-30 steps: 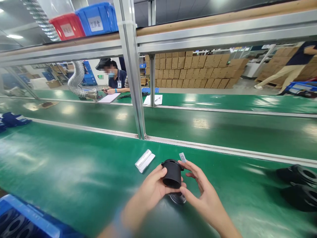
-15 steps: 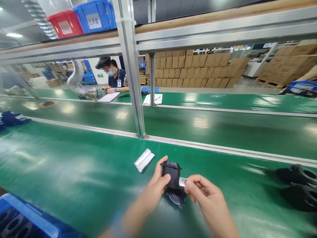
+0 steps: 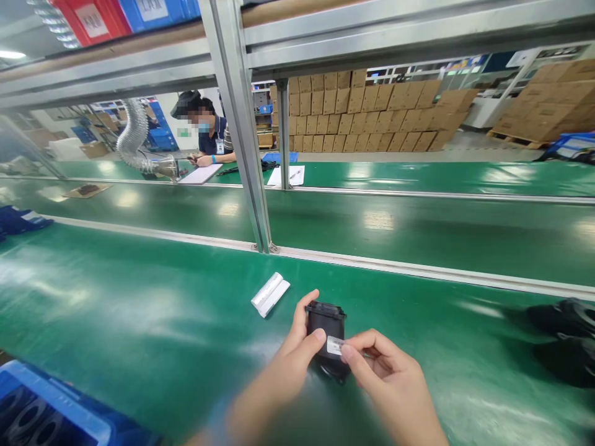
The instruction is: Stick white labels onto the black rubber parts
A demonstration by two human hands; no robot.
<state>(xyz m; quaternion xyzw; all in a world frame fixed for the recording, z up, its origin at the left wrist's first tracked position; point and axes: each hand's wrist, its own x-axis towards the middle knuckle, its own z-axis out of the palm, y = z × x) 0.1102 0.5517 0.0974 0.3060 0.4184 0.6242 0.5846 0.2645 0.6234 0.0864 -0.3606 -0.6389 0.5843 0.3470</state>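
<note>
- The black cylindrical part point(image 3: 326, 334) stands on the green table point(image 3: 153, 322) right in front of me, gripped between both my hands.
- My left hand point(image 3: 290, 365) wraps its side, thumb pressed near the white label point(image 3: 335, 345) and a finger hooked over the top rim.
- My right hand point(image 3: 390, 381) pinches that label between thumb and forefinger, holding it flat against the part's wall, the other fingers curled in.
- At my near left, a blue bin point(image 3: 51, 415) holds dark ring-shaped parts; only its corner shows.
- Just beyond the part, to the left, lies a white folded strip point(image 3: 270, 293) flat on the table, apart from my hands.
- At the right edge, more black parts point(image 3: 564, 337) lie on the table, blurred.
- Past the metal rail point(image 3: 372, 263) runs a green conveyor belt point(image 3: 418, 229), with the aluminium frame post point(image 3: 242, 136) rising from it.
- At the far bench a seated person point(image 3: 207, 133) leans over white sheets point(image 3: 201, 174), beside a flexible silver duct point(image 3: 134, 139).
- On the upper shelf stand a red bin point(image 3: 93, 15) and a blue crate point(image 3: 153, 9); I cannot tell what is inside them.
- Farthest back, stacked cardboard boxes point(image 3: 372, 108) form a wall.
</note>
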